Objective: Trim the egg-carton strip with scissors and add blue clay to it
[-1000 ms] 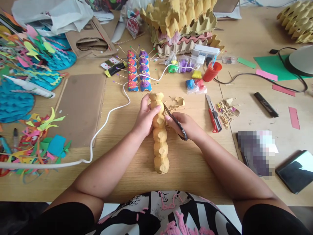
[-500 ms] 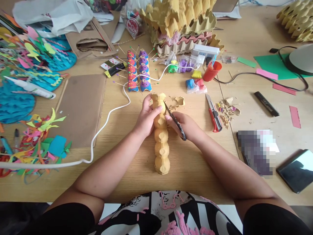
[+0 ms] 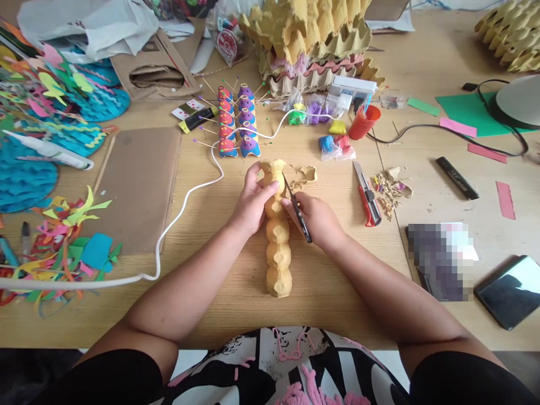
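Note:
A long yellow egg-carton strip (image 3: 279, 258) points away from me, its near end close to the table's front edge. My left hand (image 3: 252, 203) grips its far part, thumb on top. My right hand (image 3: 317, 218) is closed round dark scissors (image 3: 300, 212), whose blades lie along the strip's right side near the far end. A cut-off carton piece (image 3: 309, 174) and small scraps rest just beyond. Farther back stand two rows of painted carton cups, one red (image 3: 226, 123) and one purple (image 3: 247, 120), with pins stuck in them.
A white cable (image 3: 184, 209) crosses the left side beside a cardboard sheet (image 3: 137, 185). To the right are a red cutter (image 3: 368, 197), scraps, a red cup (image 3: 364, 123) and a phone (image 3: 510, 291). Stacked egg trays (image 3: 312, 39) stand at the back; paper strips (image 3: 63, 242) lie left.
The scissors have turned more upright along the strip, their handle end shifting left with my right hand. My left hand keeps its hold, and the whole view has shifted slightly.

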`<action>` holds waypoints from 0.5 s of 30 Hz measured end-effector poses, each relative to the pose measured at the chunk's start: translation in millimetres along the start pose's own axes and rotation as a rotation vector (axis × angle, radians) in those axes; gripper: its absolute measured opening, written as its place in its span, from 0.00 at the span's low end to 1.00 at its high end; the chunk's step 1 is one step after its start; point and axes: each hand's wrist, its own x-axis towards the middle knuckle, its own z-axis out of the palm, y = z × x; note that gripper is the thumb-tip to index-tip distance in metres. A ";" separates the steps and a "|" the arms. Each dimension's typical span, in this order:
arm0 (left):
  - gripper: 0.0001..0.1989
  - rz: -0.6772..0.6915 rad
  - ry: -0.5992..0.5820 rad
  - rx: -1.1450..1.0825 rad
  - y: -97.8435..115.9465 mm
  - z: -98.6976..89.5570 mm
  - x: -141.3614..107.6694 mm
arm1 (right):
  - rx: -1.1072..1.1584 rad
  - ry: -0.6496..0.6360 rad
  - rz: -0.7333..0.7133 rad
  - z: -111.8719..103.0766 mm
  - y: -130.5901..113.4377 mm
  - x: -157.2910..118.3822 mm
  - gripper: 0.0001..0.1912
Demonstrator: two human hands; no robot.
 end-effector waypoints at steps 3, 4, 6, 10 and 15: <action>0.34 -0.003 -0.002 0.008 0.3 0.7 -0.1 | -0.005 0.004 -0.004 0.2 -0.6 -0.7 0.25; 0.34 -0.002 -0.001 0.006 0.3 0.9 -0.1 | -0.006 0.006 -0.005 0.4 -0.7 -0.7 0.25; 0.34 0.000 0.004 -0.009 0.1 1.4 0.2 | -0.009 0.011 -0.006 0.9 -0.5 -0.4 0.25; 0.33 -0.002 0.013 -0.041 -0.3 2.3 1.0 | -0.009 0.018 -0.003 2.7 0.6 0.5 0.25; 0.32 0.001 0.004 -0.041 -0.6 3.5 1.4 | 0.011 0.047 -0.026 4.6 3.6 0.8 0.26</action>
